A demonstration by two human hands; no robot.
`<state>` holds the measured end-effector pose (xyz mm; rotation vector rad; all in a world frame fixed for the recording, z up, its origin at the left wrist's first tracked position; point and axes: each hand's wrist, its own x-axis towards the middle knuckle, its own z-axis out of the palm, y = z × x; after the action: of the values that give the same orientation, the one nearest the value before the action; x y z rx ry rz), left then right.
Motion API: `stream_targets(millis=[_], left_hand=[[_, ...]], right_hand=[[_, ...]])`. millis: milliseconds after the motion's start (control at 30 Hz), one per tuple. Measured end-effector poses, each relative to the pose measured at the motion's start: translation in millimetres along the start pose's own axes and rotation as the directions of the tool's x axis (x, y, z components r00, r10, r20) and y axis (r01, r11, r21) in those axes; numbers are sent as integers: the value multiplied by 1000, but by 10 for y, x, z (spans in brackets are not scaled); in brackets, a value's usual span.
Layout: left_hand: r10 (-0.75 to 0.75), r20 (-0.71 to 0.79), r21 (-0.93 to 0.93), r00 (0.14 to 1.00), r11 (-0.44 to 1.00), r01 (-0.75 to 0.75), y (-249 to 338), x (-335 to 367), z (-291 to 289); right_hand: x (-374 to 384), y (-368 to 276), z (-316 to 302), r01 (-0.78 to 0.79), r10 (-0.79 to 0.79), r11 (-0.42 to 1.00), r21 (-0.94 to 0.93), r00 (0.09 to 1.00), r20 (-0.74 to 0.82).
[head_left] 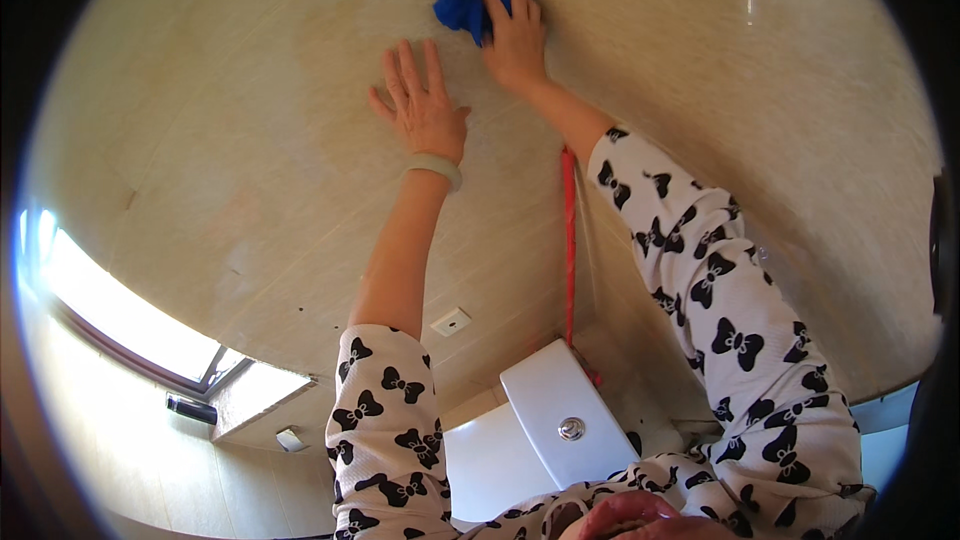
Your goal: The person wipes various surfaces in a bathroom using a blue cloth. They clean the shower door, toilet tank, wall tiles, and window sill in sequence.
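Observation:
High on the beige tiled wall (300, 130), my right hand (515, 40) presses a bunched blue cloth (465, 5) against the surface, its fingers spread over the fabric. The cloth lies near the corner where two walls meet. Lower and to the left, my left hand (425, 115) rests on the wall with its fingers spread and nothing in it. A pale bangle (436, 168) circles that wrist. Both arms reach up in white sleeves printed with black bows.
A white toilet tank (560, 410) with a round chrome button (571, 429) stands below. A red stick (569, 250) leans in the corner behind it. A wall socket (451, 322) sits left of the tank. On the left are a bright window (130, 310) and a dark cylinder (191, 408) on its ledge.

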<state>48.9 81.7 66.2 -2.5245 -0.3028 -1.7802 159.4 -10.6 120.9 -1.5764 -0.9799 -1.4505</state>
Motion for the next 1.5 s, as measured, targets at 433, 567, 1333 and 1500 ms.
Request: stream_targets(millis=[433, 567, 1333, 1500], left_hand=[[147, 259, 101, 955, 979, -178, -135, -341, 181], [102, 95, 25, 990, 994, -105, -250, -208, 167], [-74, 180, -2, 981, 997, 76, -570, -573, 265], [-83, 264, 163, 961, 986, 40, -383, -365, 193]], right_hand=[[-618, 60, -104, -306, 300, 950, -65, 951, -79], [214, 306, -85, 133, -135, 990, -43, 988, -71], [-225, 222, -110, 159, -146, 973, -167, 985, 89], [-1254, -54, -182, 376, -303, 915, -147, 880, 365]])
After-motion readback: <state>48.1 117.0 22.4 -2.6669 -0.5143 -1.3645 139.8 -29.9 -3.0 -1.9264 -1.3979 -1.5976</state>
